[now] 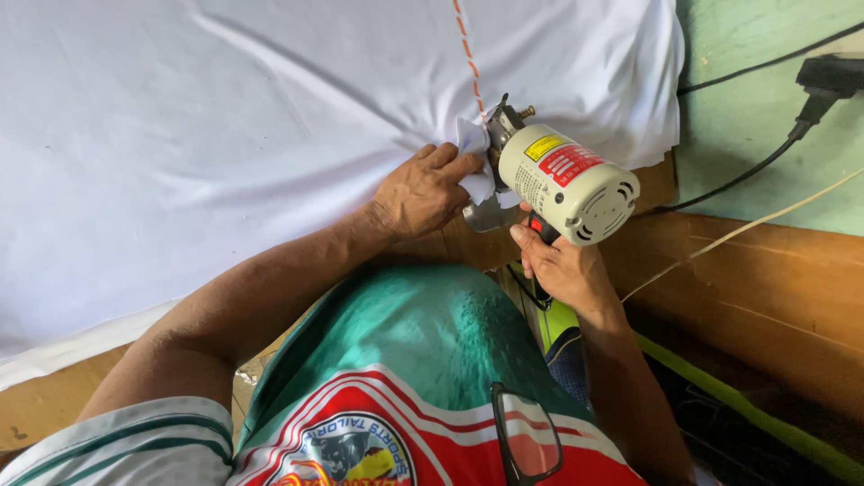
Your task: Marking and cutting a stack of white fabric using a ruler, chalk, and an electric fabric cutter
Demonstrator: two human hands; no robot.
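A wide stack of white cloth (225, 135) covers the wooden table, with an orange dashed line (468, 54) marked down it. My left hand (421, 192) pinches a fold of the cloth at its near edge, right beside the blade. My right hand (560, 263) grips the black handle of a cream-coloured electric cloth cutter (567, 183) with red and yellow labels. The cutter's blade end sits at the cloth's edge where the dashed line ends.
A black power cord (747, 171) and plug (823, 85) run along the green wall at right, with a thin pale cord (747, 229) below. The wooden table edge (774, 297) slopes down right. Glasses (526, 441) hang from my shirt.
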